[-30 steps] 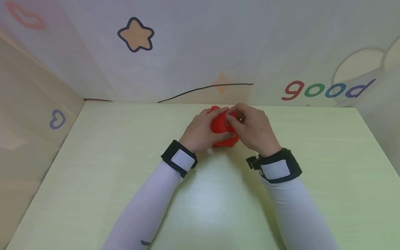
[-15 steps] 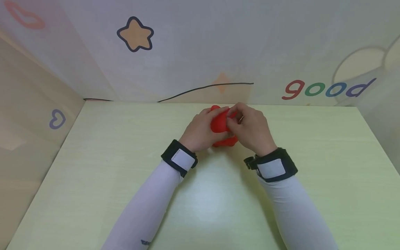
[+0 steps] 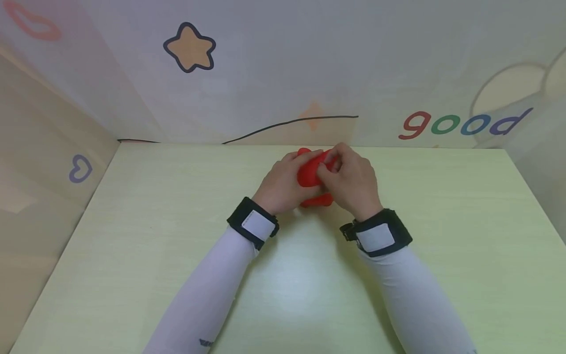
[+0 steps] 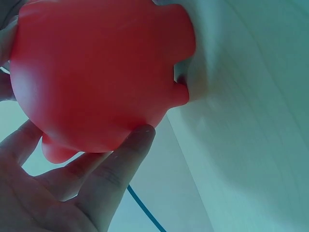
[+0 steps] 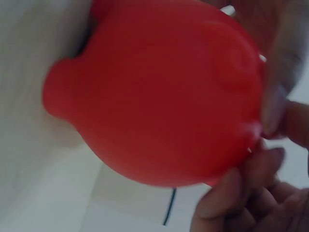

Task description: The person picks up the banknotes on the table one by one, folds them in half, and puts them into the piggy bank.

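Note:
A red piggy bank [image 3: 308,174] with a round body and stubby feet stands near the back edge of the table. My left hand [image 3: 282,186] holds its left side, thumb in front and fingers spread over the top and far side. In the left wrist view, fingertips press the smooth red body [image 4: 87,72] of the piggy bank. Thumb and forefinger of my right hand [image 3: 353,183] pinch together at the top. The small coin-like piece between them is hidden now. Seen from the right wrist, the piggy bank [image 5: 159,92] fills the middle, with fingertips against its upper part.
A pale wooden table [image 3: 155,236] spreads around both arms. Close behind the piggy bank rises a printed backdrop [image 3: 283,64] with a star and the word "good". A side panel [image 3: 40,196] borders the table on the left.
My right hand and wrist have shifted slightly left over the top of the piggy bank. The thin dark piece seen at its fingertips earlier is out of sight. The left hand keeps its hold.

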